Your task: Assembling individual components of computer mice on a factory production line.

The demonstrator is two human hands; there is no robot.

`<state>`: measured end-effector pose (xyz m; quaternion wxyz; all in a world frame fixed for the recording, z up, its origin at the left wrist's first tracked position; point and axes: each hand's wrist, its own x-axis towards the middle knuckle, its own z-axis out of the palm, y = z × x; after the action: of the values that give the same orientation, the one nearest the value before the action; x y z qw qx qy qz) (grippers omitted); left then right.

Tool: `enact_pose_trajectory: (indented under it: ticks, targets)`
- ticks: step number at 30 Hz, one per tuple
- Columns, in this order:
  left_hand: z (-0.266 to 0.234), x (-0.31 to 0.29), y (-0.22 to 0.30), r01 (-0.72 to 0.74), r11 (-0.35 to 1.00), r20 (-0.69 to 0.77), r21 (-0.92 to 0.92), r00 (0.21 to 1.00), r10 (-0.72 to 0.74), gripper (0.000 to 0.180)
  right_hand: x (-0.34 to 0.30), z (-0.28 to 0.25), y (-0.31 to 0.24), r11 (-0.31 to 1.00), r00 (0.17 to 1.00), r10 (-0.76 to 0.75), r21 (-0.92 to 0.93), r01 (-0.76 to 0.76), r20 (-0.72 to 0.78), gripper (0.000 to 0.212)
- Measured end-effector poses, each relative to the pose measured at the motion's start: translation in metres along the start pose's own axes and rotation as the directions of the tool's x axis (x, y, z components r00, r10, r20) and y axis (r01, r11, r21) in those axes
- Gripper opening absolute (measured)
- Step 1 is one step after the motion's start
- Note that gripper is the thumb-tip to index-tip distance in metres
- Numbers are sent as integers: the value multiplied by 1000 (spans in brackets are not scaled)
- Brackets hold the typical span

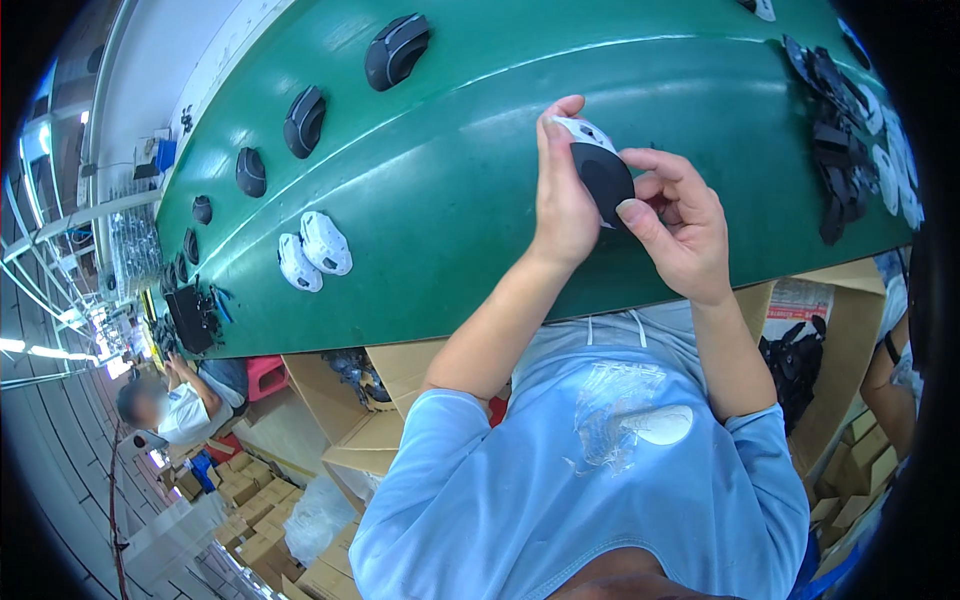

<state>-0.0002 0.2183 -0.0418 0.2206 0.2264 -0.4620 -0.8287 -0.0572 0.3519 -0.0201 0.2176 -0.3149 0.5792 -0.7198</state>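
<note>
Over the green table, my left hand point(562, 200) is wrapped round a white computer mouse shell point(581, 130). A black curved mouse cover point(604, 182) lies against the shell, and my right hand point(682, 220) pinches its edge between thumb and fingers. Whether the cover is fastened to the shell I cannot tell. To the left, two white mouse shells point(326, 243) rest side by side on the table. At the right end lie a heap of black mouse covers point(838, 140) and several white shells point(886, 178).
Black mice stand in a spaced row on the green table point(450, 200), one black mouse point(397, 52) at the far side. Open cardboard boxes point(345, 400) stand below the near edge. A person point(190, 405) sits at the far left beside a red stool point(267, 378).
</note>
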Motion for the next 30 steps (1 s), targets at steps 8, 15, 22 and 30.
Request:
enact_pose_trajectory:
  ticks: [8,15,22,30]
  targets:
    - [-6,1,-3,-188,979,-56,74,980,192,54,5,7,0,995,996,83,-61,-85,-34,33]
    - [-16,4,-4,-343,937,35,-65,938,345,44,5,4,4,975,1000,-4,-224,-2,-29,32]
    - [-15,1,4,-338,941,-90,12,937,337,49,8,-4,6,867,954,-296,-433,245,-52,35]
    - [-7,8,-4,-497,867,-138,47,856,498,46,5,5,3,897,970,-241,-392,205,-43,33]
